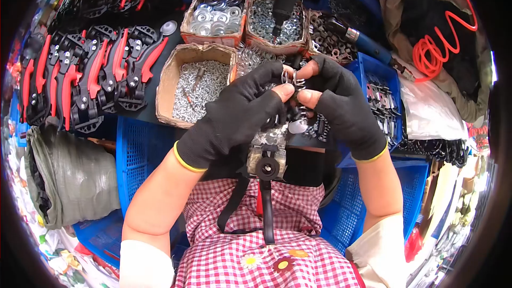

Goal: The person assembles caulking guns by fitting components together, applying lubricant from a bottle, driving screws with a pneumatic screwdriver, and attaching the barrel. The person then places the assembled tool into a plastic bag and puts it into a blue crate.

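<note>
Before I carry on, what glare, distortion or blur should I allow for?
Head view: fisheye bending, black corners, washed-out side margins; head view: glare on the crumpled white plastic bag, highlights on the round silver washers; head view: small shiny metal coils between the black-gloved left hand and black-gloved right hand too fine to separate clearly.

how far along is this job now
Looks done: black and red levers lined up on the left. In hand: what look like small metal springs, pinched by the left hand and right hand. Left: probably fitting those; screws and washers remain boxed, but the total can't be told.
</note>
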Motion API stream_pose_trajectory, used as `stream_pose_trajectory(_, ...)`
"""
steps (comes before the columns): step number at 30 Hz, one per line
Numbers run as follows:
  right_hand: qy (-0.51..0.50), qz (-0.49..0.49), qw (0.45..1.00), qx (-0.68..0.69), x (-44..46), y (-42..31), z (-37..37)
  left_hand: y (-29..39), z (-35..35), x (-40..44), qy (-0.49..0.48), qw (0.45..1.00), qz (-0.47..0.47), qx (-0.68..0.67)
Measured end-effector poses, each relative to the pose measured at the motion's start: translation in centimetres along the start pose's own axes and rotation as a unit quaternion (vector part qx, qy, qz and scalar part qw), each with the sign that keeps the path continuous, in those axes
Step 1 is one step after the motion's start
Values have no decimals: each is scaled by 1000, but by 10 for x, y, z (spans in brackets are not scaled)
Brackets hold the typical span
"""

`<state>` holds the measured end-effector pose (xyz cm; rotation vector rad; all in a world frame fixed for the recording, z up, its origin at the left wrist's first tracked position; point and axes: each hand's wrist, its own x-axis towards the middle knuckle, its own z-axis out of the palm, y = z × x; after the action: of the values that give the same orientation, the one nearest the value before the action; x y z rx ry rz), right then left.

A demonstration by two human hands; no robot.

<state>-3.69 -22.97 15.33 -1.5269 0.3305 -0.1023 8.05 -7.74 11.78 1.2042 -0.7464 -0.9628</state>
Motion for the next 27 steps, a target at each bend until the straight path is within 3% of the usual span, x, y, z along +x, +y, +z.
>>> stream_pose_trajectory(2,-33,23,998,-45,0,-12,-7,4,-5,-2,-30,999,-29,-3)
stream_pose_trajectory(4,-18,-130,958,-254,5,-6,-10,9,-7,-2,-48,998,-48,8)
stream_pose_trajectory(6,21,-274,847,-456,11,-4,-8,16,-7,0,-51,997,-56,35)
stream_pose_trajectory(8,84,-397,660,-632,17,-6,-1,19,-8,3,-62,994,-81,43)
stream_pose_trajectory(9,97,-414,606,-672,17,-2,-3,21,-8,5,-68,992,-94,47)
stream_pose_trajectory(13,140,-503,510,-684,9,14,3,11,-15,17,-39,986,-161,12)
stream_pose_trajectory(16,132,-477,542,-678,2,21,4,13,-24,28,-24,982,-163,89)
stream_pose_trajectory(17,137,-437,604,-651,2,14,1,18,-25,30,-16,981,-157,110)
stream_pose_trajectory(19,153,-340,786,-493,-11,18,5,18,-29,32,12,977,-127,168)
stream_pose_trajectory(21,114,-233,908,-330,-34,25,17,8,-35,33,54,964,-78,247)
stream_pose_trajectory(22,79,-184,928,-314,-48,31,24,10,-36,33,72,954,-52,288)
stream_pose_trajectory(23,44,-135,944,-297,-61,38,30,16,-36,27,67,969,-85,223)
stream_pose_trajectory(26,44,-221,921,-317,-76,88,44,11,-54,12,30,993,-103,-46)
stream_pose_trajectory(27,49,-236,917,-319,-79,97,49,6,-58,7,-2,992,-65,-109)
